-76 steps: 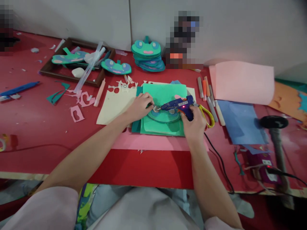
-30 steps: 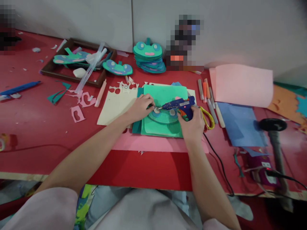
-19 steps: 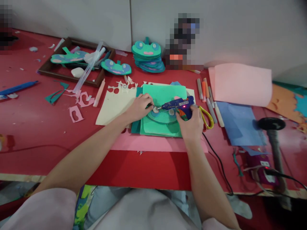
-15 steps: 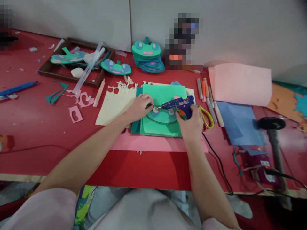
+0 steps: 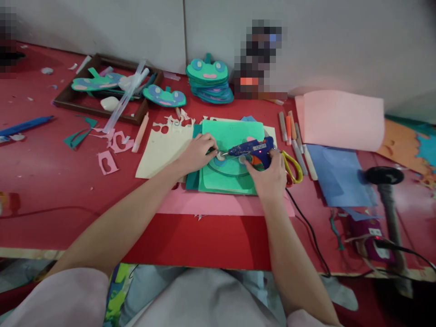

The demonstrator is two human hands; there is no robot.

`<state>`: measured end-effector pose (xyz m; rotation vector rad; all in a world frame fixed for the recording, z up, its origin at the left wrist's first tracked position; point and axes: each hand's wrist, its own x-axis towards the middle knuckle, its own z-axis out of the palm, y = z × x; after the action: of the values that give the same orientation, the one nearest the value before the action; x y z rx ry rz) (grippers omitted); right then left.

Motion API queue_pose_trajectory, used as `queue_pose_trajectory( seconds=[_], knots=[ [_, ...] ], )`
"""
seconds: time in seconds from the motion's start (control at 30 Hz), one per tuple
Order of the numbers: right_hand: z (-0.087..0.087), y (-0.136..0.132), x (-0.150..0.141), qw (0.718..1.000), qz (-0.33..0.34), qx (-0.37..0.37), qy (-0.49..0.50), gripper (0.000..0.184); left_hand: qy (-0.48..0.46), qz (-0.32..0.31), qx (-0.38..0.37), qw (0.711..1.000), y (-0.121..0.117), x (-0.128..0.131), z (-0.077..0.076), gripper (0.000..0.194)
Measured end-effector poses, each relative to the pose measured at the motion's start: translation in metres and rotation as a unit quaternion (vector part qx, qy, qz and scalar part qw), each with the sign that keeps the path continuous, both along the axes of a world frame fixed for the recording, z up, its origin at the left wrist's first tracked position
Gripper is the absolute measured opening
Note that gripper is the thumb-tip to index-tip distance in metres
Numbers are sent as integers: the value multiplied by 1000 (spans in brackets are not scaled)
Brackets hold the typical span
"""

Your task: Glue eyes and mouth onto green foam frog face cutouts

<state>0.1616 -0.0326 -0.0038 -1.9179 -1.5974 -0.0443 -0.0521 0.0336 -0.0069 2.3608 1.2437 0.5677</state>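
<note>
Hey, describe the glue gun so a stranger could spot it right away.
On the red table, find the bright green sheets near the middle. Over them, held in the right hand, is the glue gun: dark blue with a small red light, unlike the yellow-handled scissors beside it.

This looks like a craft workshop: glue gun [image 5: 251,147] above a red table [image 5: 204,240], scissors [image 5: 297,167], scraps [image 5: 113,167], cut-outs [image 5: 208,69] stacked by the far edge.
</note>
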Motion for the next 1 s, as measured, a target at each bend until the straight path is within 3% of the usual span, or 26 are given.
queue_pose_trajectory(
  seconds=[0.23,0.5,1.0],
  knots=[
    [0,-1,-1,1000,0,4,2,54,-2,-2,3,1000,0,0,1,14],
    [1,-2,5,999,39,18,-1,35,-3,0,1,1000,0,0,0,15],
    [2,-4,16,997,77,4,2,35,-16,-1,6,1000,-1,0,0,14]
  ],
)
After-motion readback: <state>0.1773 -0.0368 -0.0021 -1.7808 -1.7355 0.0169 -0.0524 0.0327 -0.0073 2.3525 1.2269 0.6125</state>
